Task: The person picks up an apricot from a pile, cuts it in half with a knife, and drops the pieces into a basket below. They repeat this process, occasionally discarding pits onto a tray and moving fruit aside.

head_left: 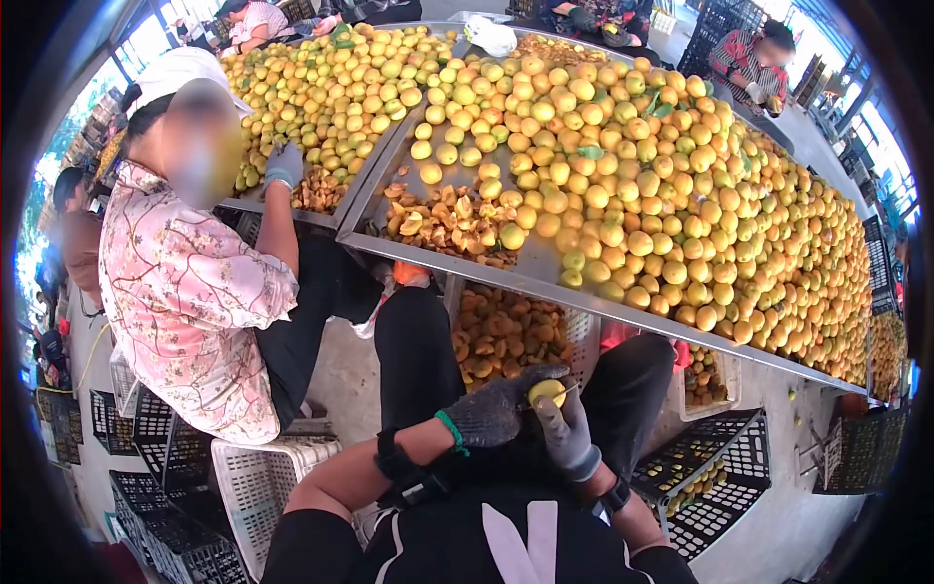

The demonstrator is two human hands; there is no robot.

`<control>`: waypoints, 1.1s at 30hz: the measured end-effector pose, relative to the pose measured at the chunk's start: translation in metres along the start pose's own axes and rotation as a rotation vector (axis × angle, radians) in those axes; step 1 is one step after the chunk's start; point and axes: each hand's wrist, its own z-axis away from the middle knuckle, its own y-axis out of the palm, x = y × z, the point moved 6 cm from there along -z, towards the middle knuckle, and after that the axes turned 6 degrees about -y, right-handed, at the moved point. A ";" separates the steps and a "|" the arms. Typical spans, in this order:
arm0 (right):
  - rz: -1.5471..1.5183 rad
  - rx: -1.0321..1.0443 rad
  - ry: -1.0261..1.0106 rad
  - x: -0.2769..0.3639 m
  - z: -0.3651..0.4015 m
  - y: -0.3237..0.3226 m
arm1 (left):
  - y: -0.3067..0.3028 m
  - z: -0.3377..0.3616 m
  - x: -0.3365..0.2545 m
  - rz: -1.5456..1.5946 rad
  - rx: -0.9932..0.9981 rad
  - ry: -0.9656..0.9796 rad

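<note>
My left hand (484,411), in a dark grey glove with a green cuff, closes on a yellow apricot (547,392) above my lap. My right hand (567,435), in a lighter grey glove, is closed right beside the fruit. A thin, blade-like tool (572,387) shows at its fingertips; its handle is hidden. Below and beyond my hands, between my knees, a crate (584,346) holds many split apricot halves (511,331).
A metal-edged table (545,290) carries heaped whole apricots (671,204) and a pile of halves (452,219). At my left sits a co-worker (195,292) with a gloved hand (284,165) at the fruit. Black crates (725,477) and a white crate (263,487) flank me.
</note>
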 end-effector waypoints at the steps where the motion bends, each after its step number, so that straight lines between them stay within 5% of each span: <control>1: -0.024 0.006 0.000 0.000 0.000 0.000 | 0.001 -0.001 0.002 -0.001 0.001 -0.001; 9: -0.033 0.066 -0.061 -0.009 0.001 -0.013 | 0.013 -0.007 0.010 0.176 0.098 -0.036; 12: -0.109 0.055 0.095 -0.016 0.001 -0.015 | 0.015 -0.007 0.006 0.344 0.212 -0.315; 15: 0.002 0.026 0.176 -0.012 0.004 -0.016 | 0.014 -0.016 0.016 0.154 0.113 -0.074; 20: -0.615 -0.062 0.653 0.004 0.013 0.016 | -0.001 -0.008 0.005 -0.149 0.160 -0.253; 24: -0.661 0.077 0.626 -0.035 0.021 0.009 | -0.006 -0.005 0.001 -0.168 0.185 -0.433; 26: -0.187 0.010 0.263 -0.034 0.007 -0.002 | 0.001 -0.004 0.015 -0.150 0.111 -0.258; 27: -0.186 0.007 0.261 -0.024 0.004 -0.001 | 0.000 -0.005 0.009 -0.130 0.039 -0.084; 30: -0.112 0.006 0.318 -0.004 0.004 -0.002 | 0.005 -0.008 0.017 -0.092 0.077 -0.111; 33: -0.392 -0.015 0.471 -0.011 0.007 0.000 | 0.005 -0.015 0.024 -0.188 0.119 -0.173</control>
